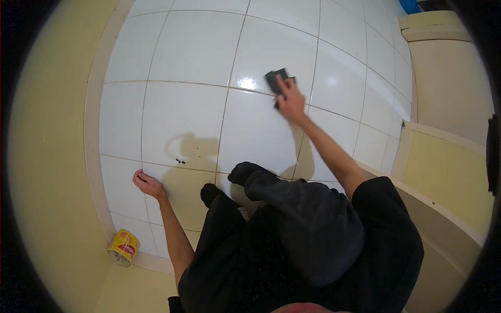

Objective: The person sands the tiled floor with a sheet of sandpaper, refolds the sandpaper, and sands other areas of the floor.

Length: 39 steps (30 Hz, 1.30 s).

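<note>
My right hand [291, 101] presses a dark cloth [276, 81] against the white tiled floor [182, 109], ahead of my feet. The cloth is bunched under the fingers, with one edge sticking out below them. Low on the left, my left hand [149, 184] is near the floor with its fingers curled in; whether anything is inside them is hidden. Several small dark bits [180, 161] lie on a tile between my left hand and the cloth.
A yellow and red tub [124, 247] stands in the lower left corner by the wall. Cream ledges [443, 88] run along the right side. Something blue [410, 6] is at the top right. My feet in black socks [210, 194] are on the floor.
</note>
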{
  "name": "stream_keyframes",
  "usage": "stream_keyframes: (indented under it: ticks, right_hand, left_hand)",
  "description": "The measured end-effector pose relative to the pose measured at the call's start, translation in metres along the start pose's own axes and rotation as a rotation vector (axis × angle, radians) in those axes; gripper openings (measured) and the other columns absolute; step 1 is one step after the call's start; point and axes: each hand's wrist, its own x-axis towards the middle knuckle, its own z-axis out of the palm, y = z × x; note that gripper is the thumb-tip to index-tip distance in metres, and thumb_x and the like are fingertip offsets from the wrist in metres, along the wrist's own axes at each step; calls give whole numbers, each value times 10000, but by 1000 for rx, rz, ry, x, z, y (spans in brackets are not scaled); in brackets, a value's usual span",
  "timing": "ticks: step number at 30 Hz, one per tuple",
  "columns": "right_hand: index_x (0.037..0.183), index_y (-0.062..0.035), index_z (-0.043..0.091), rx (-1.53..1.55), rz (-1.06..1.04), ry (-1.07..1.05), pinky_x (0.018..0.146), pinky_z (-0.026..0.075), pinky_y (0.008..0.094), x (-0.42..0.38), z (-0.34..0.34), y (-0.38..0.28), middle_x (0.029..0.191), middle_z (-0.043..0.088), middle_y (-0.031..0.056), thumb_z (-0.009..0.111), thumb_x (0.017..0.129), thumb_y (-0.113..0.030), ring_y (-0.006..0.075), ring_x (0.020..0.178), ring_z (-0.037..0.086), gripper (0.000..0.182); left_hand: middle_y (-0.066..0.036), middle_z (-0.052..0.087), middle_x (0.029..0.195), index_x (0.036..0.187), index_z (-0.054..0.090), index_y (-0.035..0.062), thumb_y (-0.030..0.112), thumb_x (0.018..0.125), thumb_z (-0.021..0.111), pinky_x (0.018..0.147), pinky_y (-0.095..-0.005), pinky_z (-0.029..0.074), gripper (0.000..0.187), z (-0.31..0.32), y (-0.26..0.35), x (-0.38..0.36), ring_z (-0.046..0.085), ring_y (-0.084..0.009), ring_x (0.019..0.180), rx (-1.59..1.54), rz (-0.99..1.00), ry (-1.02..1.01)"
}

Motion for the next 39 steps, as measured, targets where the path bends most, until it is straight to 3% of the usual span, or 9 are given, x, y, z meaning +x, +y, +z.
stream_keyframes:
  ticks: [7,13,18,21,26,33,34,35,39]
  right_hand:
    - [1592,-173,413,163,-334,-503,862,585,469,-66,15,-102,1326,548,171,654,835,-176,353,1163,610,795]
    - [1588,-206,428,241,-311,-379,893,583,469,-84,-43,-53,1347,543,171,623,778,-59,390,1134,631,846]
    - [1564,-242,494,-159,84,-135,806,590,445,-90,-132,69,1293,528,129,540,728,64,340,1068,659,891]
    - [1579,-224,469,-358,282,143,834,583,482,-110,-170,143,1328,511,145,542,878,3,361,1076,655,740]
    - [1585,-135,446,-559,941,105,960,541,528,-183,-149,239,1455,488,188,542,968,-223,440,1159,638,631]
    - [1557,-51,465,-420,611,168,1044,510,511,-184,-107,200,1490,502,278,538,933,-225,468,1252,587,652]
    - [1540,-50,498,-409,534,195,998,536,512,-179,-102,190,1464,523,293,544,924,-219,464,1204,616,640]
    - [1484,-52,567,-453,409,277,850,569,488,-174,-96,181,1332,581,200,531,899,-175,404,1062,663,599]
    - [1491,-76,573,-259,278,229,807,583,473,-145,-78,133,1273,612,195,565,843,-133,402,960,696,650]
  left_hand:
    - [-182,624,1095,1106,618,-37,105,1083,468,942,-423,490,207,-1,5,0,596,-334,1026,-32,-19,0]
    - [-181,624,1102,1105,623,-33,110,1082,467,953,-425,489,213,-1,0,0,596,-336,1040,-38,-11,-10]
    - [-178,627,1116,1110,627,-35,117,1084,468,960,-430,489,222,0,-4,-1,600,-331,1045,-39,12,5]
    - [-177,628,1124,1113,628,-36,120,1087,467,962,-430,490,226,0,-4,-1,604,-327,1047,-39,13,2]
    - [-178,633,1124,1113,630,-36,119,1088,467,956,-426,494,227,-3,-1,-2,607,-330,1049,-57,4,-4]
    - [-179,639,1117,1117,634,-34,117,1086,467,953,-425,494,228,0,-4,-2,607,-332,1043,-26,12,3]
    - [-178,639,1117,1118,635,-34,118,1086,466,954,-425,493,230,-1,-3,-1,606,-332,1042,-21,6,3]
    - [-178,639,1117,1117,635,-36,120,1087,465,956,-425,493,232,-1,-3,-1,605,-331,1041,-27,8,4]
    - [-177,639,1117,1116,632,-44,127,1089,463,961,-426,490,242,-1,0,-2,601,-331,1039,-49,-8,12]
